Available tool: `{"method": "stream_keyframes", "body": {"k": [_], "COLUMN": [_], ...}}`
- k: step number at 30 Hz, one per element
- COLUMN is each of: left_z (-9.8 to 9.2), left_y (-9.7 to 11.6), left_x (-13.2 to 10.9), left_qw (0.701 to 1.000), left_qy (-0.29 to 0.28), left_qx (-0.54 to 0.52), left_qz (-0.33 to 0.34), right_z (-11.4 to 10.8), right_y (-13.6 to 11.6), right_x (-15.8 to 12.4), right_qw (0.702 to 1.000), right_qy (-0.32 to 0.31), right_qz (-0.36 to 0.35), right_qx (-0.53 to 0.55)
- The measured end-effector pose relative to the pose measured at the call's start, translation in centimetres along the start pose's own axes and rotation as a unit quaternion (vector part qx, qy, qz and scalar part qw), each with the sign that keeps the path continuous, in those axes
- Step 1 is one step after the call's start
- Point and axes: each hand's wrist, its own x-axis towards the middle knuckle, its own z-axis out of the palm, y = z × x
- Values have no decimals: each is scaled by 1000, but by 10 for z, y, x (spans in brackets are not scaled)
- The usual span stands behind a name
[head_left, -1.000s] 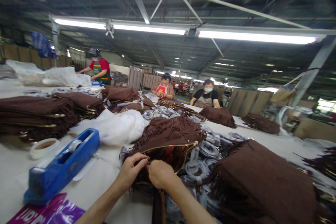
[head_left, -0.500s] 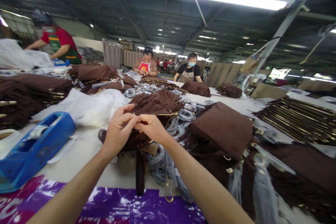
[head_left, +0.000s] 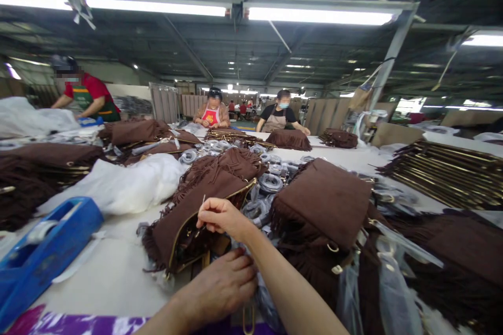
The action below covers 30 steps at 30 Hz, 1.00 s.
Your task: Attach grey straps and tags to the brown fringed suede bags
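A brown fringed bag with a gold zipper lies open-mouthed on the white table in front of me. My right hand hovers over its opening, fingers pinched on a thin pale thread or pin that sticks up. My left hand rests lower, near the bag's bottom edge, fingers curled against wrapped grey straps; what it grips is hidden. A second brown bag lies just right of my right arm.
A blue tape dispenser sits at the left, white plastic bags behind it. Stacks of brown bags fill the left and far table. Gold-edged stacks lie right. Three people work at the far side.
My hands have come apart: the left dropped toward the near edge of the bag, the right stayed pinched above the opening. The view shifted slightly, and the bag's mouth now shows.
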Motion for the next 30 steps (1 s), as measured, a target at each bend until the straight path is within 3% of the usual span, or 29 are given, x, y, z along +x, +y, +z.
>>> {"method": "stream_keyframes", "body": {"k": [2,4,6,9,10,11,12,14,16,18,21,24,27,30], "left_z": [0,-13,-37,-79,-91,-102,-112,-123,-124,-117,-102,-94,-93,-87], "left_y": [-6,-10,-15,-26,-30,-34,-37,-41,-41,-40,-39,-41,-45,-48], "left_x": [3,2,-3,-16,-22,-29,-36,-50,-61,-68,-73,-74,-73,-73], "left_qw": [996,969,887,693,645,616,608,652,725,783,831,849,858,860], "left_qy": [14,51,138,310,346,363,365,364,366,348,301,274,247,215], "left_qx": [-85,-226,-380,-519,-533,-535,-520,-420,-239,-49,120,167,112,40], "left_qz": [-14,-90,-225,-392,-423,-450,-476,-516,-532,-512,-452,-421,-437,-460], "right_z": [-2,-4,-6,-4,-2,0,1,5,11,17,25,26,24,24], "right_y": [3,5,8,12,14,15,16,18,19,18,17,17,18,20], "right_x": [-1,-2,-3,-6,-7,-8,-8,-8,-8,-8,-9,-10,-12,-13], "right_qw": [1000,1000,999,998,998,998,998,998,998,999,999,998,992,976], "right_qy": [0,1,7,21,27,33,40,52,50,40,37,62,94,137], "right_qz": [15,24,25,28,29,31,29,26,17,3,-11,-25,-80,-158], "right_qx": [7,18,42,61,58,52,46,36,22,4,-21,-12,-1,-66]}}
